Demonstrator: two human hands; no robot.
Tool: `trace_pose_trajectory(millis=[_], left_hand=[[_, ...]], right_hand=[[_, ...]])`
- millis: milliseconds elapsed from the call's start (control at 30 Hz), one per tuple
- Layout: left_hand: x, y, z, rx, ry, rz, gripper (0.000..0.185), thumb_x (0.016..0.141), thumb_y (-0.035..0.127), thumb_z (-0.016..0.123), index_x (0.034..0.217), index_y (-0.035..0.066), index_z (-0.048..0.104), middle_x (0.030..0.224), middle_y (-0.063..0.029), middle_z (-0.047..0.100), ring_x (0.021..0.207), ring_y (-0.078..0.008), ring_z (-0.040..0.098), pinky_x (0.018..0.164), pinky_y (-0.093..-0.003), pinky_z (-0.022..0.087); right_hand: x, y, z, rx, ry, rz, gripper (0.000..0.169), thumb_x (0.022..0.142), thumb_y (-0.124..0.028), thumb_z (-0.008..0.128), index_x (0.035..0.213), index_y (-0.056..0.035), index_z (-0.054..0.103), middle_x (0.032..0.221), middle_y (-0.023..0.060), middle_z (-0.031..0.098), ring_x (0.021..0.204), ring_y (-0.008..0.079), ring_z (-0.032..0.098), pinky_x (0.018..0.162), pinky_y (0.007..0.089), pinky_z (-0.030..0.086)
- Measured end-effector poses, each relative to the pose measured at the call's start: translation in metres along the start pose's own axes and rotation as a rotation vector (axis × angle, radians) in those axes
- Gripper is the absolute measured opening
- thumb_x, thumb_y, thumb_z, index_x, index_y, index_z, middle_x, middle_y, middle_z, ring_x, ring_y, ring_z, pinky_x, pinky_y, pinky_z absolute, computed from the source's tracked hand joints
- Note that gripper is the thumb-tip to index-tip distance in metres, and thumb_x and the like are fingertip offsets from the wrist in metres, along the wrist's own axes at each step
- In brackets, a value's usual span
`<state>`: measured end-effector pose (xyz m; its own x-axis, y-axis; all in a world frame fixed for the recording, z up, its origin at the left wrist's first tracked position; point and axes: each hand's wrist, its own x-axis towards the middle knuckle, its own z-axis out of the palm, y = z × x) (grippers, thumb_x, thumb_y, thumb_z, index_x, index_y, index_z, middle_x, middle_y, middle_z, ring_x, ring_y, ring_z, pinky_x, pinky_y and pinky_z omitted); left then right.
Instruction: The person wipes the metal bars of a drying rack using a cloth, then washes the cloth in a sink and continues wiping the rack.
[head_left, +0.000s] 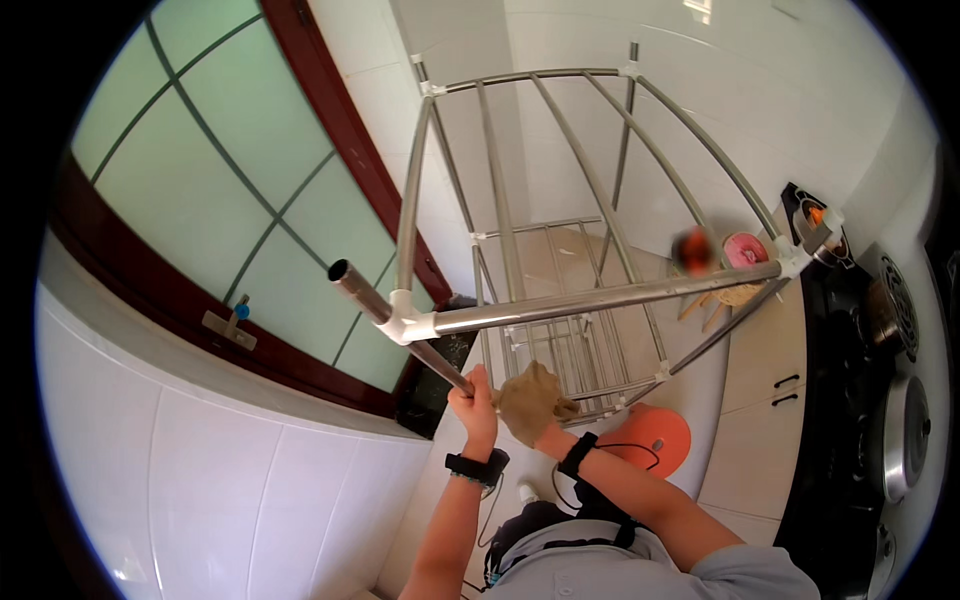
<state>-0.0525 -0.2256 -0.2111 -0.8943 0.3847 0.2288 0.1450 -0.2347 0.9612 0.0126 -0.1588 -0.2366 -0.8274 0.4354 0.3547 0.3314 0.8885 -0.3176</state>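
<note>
A tall rack of metal tubes (585, 301) with white plastic corner joints stands before me, its barred shelves one below another. My left hand (474, 401) is closed around the rack's near left upright tube, below the top shelf's corner joint. Close beside it, my right hand (534, 405) is covered by a brown cloth or glove, near the same upright. Whether the right fingers grip the tube under the cloth is hidden. Both wrists wear black bands.
An orange stool (652, 439) stands by my right forearm. To the right, a black counter (832, 450) over cabinets holds a lidded pan (906, 439). Behind the rack's right side is a pink round item (745, 250) on a wooden-legged stand. A door with frosted panes (225, 172) is at left.
</note>
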Motion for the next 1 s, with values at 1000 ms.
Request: trace_pose_trajectory(millis=[1000], left_hand=[[0.002, -0.001, 0.002, -0.012, -0.025, 0.012, 0.044, 0.088, 0.018, 0.048, 0.050, 0.011, 0.026, 0.045, 0.0054, 0.024, 0.042, -0.0031, 0.020, 0.040, -0.0239, 0.011]], right_hand=[[0.007, 0.040, -0.170, -0.014, 0.055, 0.130, 0.040, 0.054, -0.010, 0.066, 0.090, -0.0009, 0.053, 0.096, 0.0145, 0.054, 0.085, 0.0249, 0.055, 0.072, 0.0341, 0.046]])
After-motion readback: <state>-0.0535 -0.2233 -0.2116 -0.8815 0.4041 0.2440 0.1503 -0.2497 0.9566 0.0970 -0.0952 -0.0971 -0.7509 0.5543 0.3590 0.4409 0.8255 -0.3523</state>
